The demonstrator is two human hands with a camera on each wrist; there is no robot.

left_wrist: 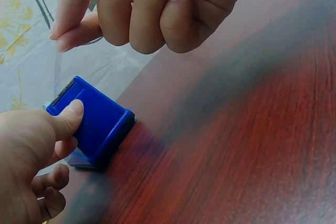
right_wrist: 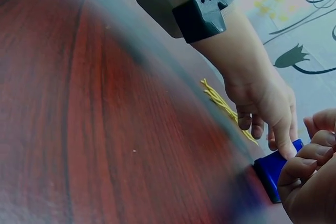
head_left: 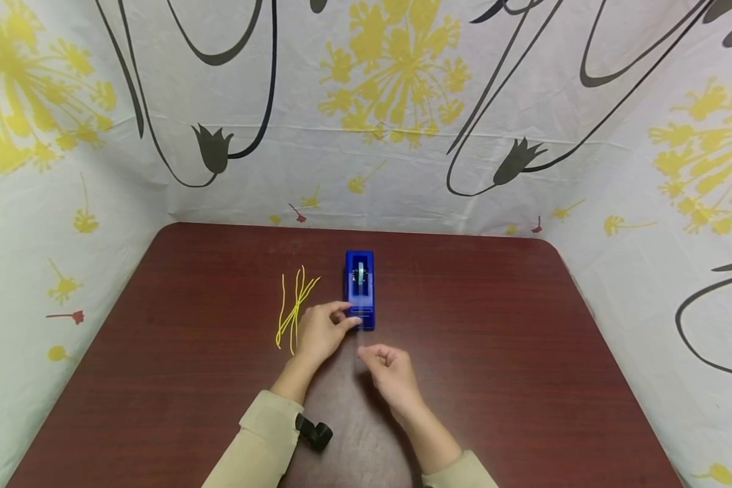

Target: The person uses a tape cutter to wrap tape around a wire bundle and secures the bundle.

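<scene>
A blue tape dispenser [head_left: 361, 299] with a small roll of clear tape stands on the table in the head view. My left hand [head_left: 319, 333] holds its near end, the thumb [left_wrist: 71, 117] pressed on the front face below the toothed cutter. Above that edge my right hand [head_left: 395, 377] pinches the end of a clear tape strip [left_wrist: 57, 74] between thumb and index finger. The strip runs taut from the cutter to those fingertips, and the other right fingers are curled in. Several thin yellow strings [head_left: 295, 313] lie loosely crossed just left of the left hand.
The dark red-brown wooden table [head_left: 500, 352] has rounded far corners. A white cloth [head_left: 317, 156] with yellow and grey flower prints hangs around its back and sides. On the left wrist sits a black camera mount [head_left: 314, 434].
</scene>
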